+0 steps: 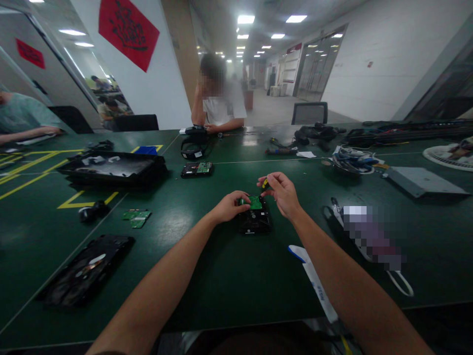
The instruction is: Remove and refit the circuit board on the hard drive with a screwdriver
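A hard drive (254,223) with a green circuit board on its upper face lies on the table in front of me. My left hand (232,206) grips it at the left side, with fingertips over the green board. In my right hand (281,193), pinched between thumb and fingers, is a small yellow-and-black screwdriver (265,184). It is held over the drive's far right corner. The fingers partly cover the tool, and I cannot make out its tip.
Another hard drive (197,169) lies farther back. On the left are a black casing (114,170), loose green circuit boards (137,217) and a black plastic part (86,271). A metal box (424,181) and a cable bundle (353,160) sit right. Across the table sits a person (221,106).
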`<move>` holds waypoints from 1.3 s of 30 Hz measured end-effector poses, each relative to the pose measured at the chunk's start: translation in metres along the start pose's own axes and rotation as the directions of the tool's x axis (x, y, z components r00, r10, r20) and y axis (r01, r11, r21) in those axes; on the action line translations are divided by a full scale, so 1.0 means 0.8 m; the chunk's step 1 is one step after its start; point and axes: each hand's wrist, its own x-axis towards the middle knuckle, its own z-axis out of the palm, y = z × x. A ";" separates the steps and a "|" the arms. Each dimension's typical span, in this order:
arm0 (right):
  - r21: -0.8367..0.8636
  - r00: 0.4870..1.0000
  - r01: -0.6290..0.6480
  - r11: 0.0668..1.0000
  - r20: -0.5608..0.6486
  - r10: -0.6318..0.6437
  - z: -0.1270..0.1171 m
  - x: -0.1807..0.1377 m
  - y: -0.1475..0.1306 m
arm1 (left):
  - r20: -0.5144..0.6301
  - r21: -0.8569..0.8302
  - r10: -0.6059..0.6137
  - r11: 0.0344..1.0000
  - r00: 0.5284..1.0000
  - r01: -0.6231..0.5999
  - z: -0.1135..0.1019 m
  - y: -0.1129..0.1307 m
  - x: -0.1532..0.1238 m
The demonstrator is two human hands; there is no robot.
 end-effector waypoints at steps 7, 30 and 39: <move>0.003 1.000 0.003 1.000 0.023 -0.003 -0.002 0.001 0.001 | 0.006 -0.009 0.009 1.000 1.000 -0.008 0.000 -0.001 0.000; 0.025 1.000 -0.014 1.000 0.017 0.014 -0.004 0.001 0.003 | 0.008 -0.010 -0.007 1.000 1.000 0.007 0.001 -0.005 0.001; -0.020 0.999 0.013 1.000 0.038 -0.012 -0.004 0.001 0.004 | 0.001 -0.024 -0.008 1.000 1.000 0.008 0.001 -0.002 -0.001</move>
